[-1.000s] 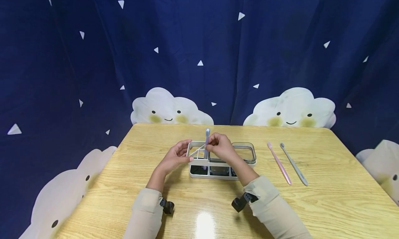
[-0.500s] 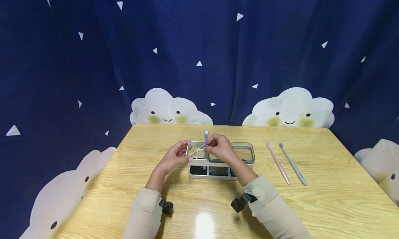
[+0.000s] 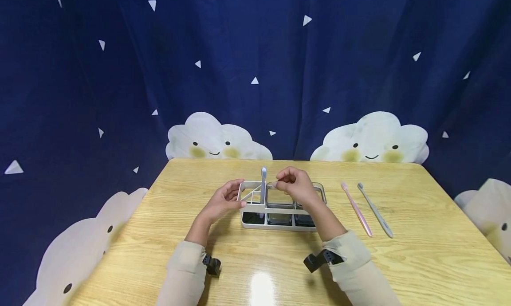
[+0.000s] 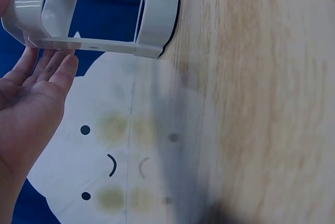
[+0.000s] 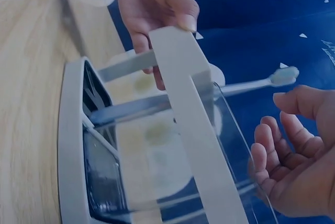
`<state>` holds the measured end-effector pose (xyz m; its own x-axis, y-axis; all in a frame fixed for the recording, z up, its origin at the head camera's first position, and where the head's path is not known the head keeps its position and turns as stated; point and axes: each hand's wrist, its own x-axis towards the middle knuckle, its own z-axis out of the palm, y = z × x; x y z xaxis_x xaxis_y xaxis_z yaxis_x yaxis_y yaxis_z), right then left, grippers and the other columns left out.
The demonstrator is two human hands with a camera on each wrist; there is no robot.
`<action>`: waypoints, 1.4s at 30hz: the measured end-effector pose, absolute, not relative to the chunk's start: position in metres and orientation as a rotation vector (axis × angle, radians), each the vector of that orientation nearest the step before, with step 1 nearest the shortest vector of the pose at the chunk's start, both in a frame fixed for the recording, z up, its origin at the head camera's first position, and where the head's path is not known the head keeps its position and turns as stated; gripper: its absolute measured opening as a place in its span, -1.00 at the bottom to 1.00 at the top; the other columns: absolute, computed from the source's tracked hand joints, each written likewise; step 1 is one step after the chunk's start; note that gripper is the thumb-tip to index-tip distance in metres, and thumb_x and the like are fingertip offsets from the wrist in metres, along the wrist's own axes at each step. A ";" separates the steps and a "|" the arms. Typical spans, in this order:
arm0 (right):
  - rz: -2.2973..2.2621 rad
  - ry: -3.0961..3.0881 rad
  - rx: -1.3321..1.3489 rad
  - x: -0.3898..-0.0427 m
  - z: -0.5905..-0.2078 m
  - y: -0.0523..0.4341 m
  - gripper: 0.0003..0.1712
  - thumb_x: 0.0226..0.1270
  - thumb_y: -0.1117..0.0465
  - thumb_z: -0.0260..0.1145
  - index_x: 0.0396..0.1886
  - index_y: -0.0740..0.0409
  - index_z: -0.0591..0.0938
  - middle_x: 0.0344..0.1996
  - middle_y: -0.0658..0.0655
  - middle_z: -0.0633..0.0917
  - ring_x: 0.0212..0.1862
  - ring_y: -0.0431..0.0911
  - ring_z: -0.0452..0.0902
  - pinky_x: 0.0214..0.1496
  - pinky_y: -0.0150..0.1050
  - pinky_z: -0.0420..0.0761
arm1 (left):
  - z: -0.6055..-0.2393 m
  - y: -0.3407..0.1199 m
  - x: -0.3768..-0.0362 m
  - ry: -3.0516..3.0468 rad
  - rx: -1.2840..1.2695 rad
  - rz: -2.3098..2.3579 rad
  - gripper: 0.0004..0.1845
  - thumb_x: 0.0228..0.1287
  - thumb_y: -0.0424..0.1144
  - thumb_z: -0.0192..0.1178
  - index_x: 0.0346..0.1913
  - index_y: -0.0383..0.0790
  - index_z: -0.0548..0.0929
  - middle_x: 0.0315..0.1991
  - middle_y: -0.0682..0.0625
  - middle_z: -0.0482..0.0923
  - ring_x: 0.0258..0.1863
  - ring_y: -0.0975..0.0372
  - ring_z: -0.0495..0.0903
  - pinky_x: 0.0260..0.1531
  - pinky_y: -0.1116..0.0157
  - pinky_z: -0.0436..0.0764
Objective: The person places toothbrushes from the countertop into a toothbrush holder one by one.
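A white toothbrush holder (image 3: 285,210) with an upper frame and dark-bottomed base stands on the table. My left hand (image 3: 223,198) grips its left end, thumb at the front and fingers behind. A bluish-purple toothbrush (image 3: 262,184) stands upright in a small slot of the divided left section, its head above the frame. Just right of that brush hovers my right hand (image 3: 298,187), over the cup section. In the right wrist view, the fingers of the right hand (image 5: 301,156) are loosely curled with nothing between them, apart from the toothbrush head (image 5: 284,76).
Clear cups (image 5: 104,174) sit in the holder's middle and right sections. A pink toothbrush (image 3: 356,209) and a grey toothbrush (image 3: 375,210) lie on the wooden table (image 3: 431,235) to the right. A dark blue curtain (image 3: 223,88) with clouds hangs behind.
My right hand has let go of the bluish-purple toothbrush and moved right, away from it. The toothbrush stays upright in the holder. My left hand keeps its grip.
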<state>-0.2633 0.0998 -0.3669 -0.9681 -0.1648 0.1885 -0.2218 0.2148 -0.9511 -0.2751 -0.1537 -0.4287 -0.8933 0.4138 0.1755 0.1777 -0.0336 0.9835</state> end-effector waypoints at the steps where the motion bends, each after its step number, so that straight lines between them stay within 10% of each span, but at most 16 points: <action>1: 1.903 -2.409 0.388 -0.262 -0.366 0.102 -0.83 0.10 0.39 0.33 -0.29 0.31 0.56 -0.45 0.12 0.58 -0.42 -0.12 0.43 -0.47 -0.37 0.46 | -0.428 -0.154 -0.275 2.060 0.639 2.044 -0.25 0.02 -0.53 0.27 0.32 -0.41 0.22 0.17 -0.32 0.33 0.19 -0.23 0.24 0.11 0.27 0.39; 42: 1.631 -2.573 0.898 -0.257 -0.364 0.191 -0.72 0.20 0.33 0.31 -0.08 0.27 0.57 -0.14 0.33 0.57 -0.19 0.05 0.52 -0.30 -0.23 0.57 | -0.430 -0.153 -0.275 2.060 0.584 2.046 -0.26 0.02 -0.55 0.26 0.32 -0.35 0.25 0.18 -0.30 0.33 0.18 -0.17 0.26 0.07 0.30 0.42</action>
<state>-0.2575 0.1906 -0.3642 -0.8395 -0.4758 0.2625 -0.4405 0.3129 -0.8415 -0.2753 -0.1529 -0.4298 -0.9066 0.3959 0.1460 0.1488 -0.0238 0.9886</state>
